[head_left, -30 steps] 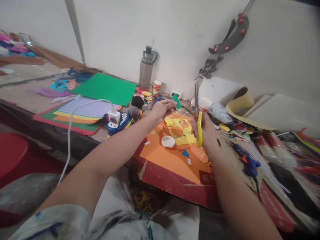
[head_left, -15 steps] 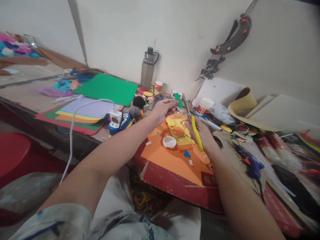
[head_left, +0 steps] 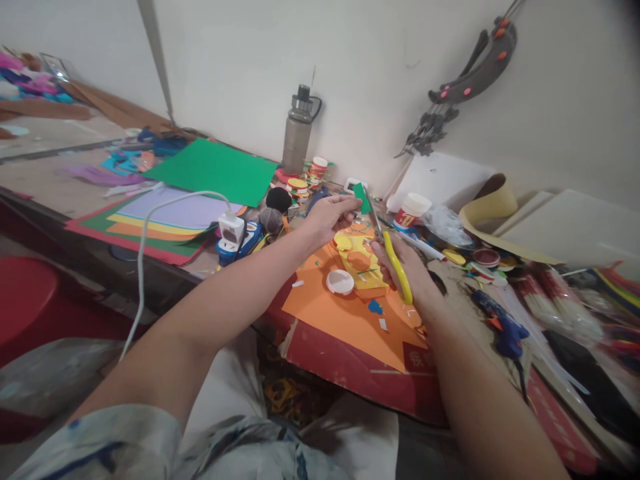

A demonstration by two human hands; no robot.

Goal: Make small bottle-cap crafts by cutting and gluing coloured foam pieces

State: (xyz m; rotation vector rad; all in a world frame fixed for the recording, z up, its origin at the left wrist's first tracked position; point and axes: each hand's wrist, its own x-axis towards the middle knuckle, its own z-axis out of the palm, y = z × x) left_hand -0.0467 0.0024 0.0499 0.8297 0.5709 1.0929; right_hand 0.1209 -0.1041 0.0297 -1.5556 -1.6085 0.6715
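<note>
Between the fingertips of my left hand [head_left: 334, 217] is a small green paper piece [head_left: 361, 198], held up over the table. My right hand [head_left: 403, 263] is closed round the yellow-handled scissors [head_left: 397, 267], whose blades point up and away from me, against the right edge of the green paper. Whether the blades are cutting into it is too blurred to tell. Below the hands lie an orange sheet [head_left: 325, 310], a yellow sheet [head_left: 373, 275], a round white lid [head_left: 340, 283] and a blue paper scrap [head_left: 375, 307].
A grey bottle [head_left: 299, 133] stands by the wall. Coloured paper sheets [head_left: 215, 170] lie left, near a white charger [head_left: 231, 229] with its cable. At right are a paper cup [head_left: 411, 211], a blue glue gun [head_left: 500, 320] and bagged sticks [head_left: 565, 300]. A red stool [head_left: 25, 293] stands at lower left.
The green paper and the scissors have shifted slightly right in view, and the paper is tilted a little differently. Both hands keep their hold. The camera view has moved slightly.
</note>
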